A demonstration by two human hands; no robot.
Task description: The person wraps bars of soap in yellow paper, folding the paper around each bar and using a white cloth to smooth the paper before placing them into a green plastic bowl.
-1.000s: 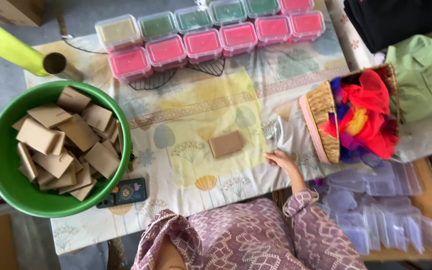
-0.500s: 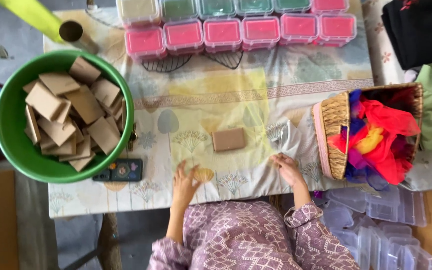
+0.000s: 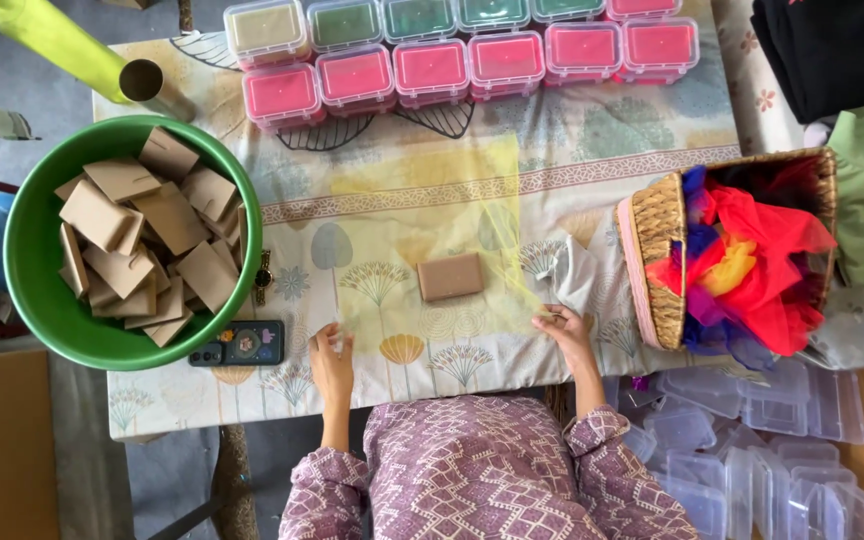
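Left hand and right hand each pinch a near corner of the sheer yellow cloth, grip narrow. Brown block lies on the cloth, on the surface.

A purple garment with a pale geometric print is being worn; long sleeves are gathered at the wrists, the left hand and right hand being left bare.

Both forearms reach up from six o'clock, in purple patterned sleeves with the cuffs pushed back to the wrists. The left hand sits at about seven o'clock, palm down, fingers pointing toward twelve and bunched at the tips — whether they pinch shut cannot be told. The right hand lies near five o'clock, a little farther forward, fingers curled toward eleven, tips close together. The two hands are well apart.
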